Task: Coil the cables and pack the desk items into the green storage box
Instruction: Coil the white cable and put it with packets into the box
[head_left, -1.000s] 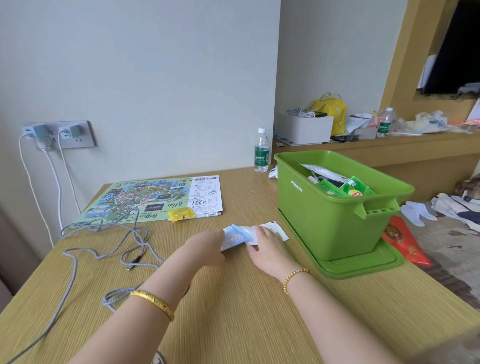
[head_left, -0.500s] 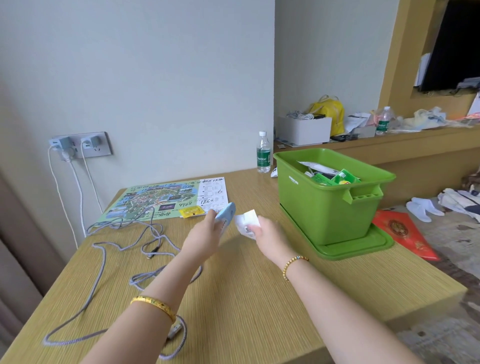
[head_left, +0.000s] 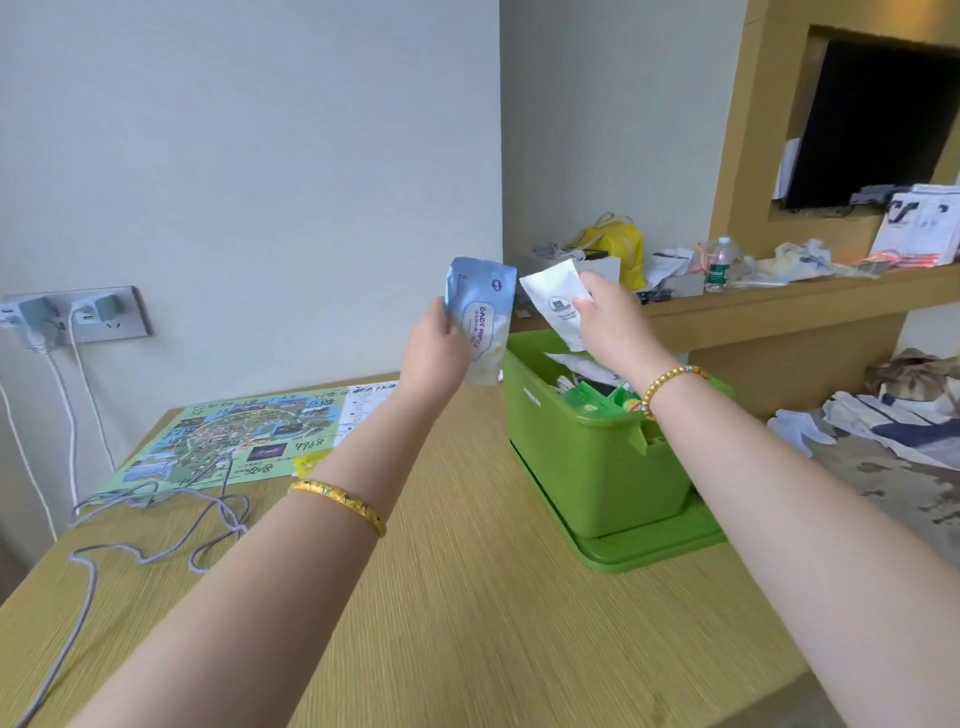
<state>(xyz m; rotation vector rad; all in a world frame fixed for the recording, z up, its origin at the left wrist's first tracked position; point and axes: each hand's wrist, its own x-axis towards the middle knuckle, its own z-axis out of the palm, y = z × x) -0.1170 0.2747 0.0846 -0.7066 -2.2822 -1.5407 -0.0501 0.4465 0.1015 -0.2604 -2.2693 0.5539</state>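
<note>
the left hand (head_left: 434, 353) holds a blue baby-wipes pack (head_left: 480, 322) up in the air, fingers curled behind it with the thumb on its near edge, the pack's long axis close to upright; the right hand (head_left: 610, 322) pinches a white sachet (head_left: 553, 301) by its lower right part, fingers closed on it, its long axis tilted up and to the left; both packets hang above the counter (head_left: 467, 597), well clear of it; the green storage box (head_left: 587, 457) lies below and slightly right of both hands, its open mouth facing up; the right hand is already over the box's mouth and is the nearer, while the left hand sits just beyond the box's left wall, so i judge the sachet goes in first; the box stands on its green lid (head_left: 649, 551) and already holds white paper packets and green sachets, piled near the rim; the grey cable (head_left: 156, 525) lies loose and uncoiled on the counter's left part, its far end running toward the wall socket (head_left: 98, 317), partly over a printed map (head_left: 234, 436)
</note>
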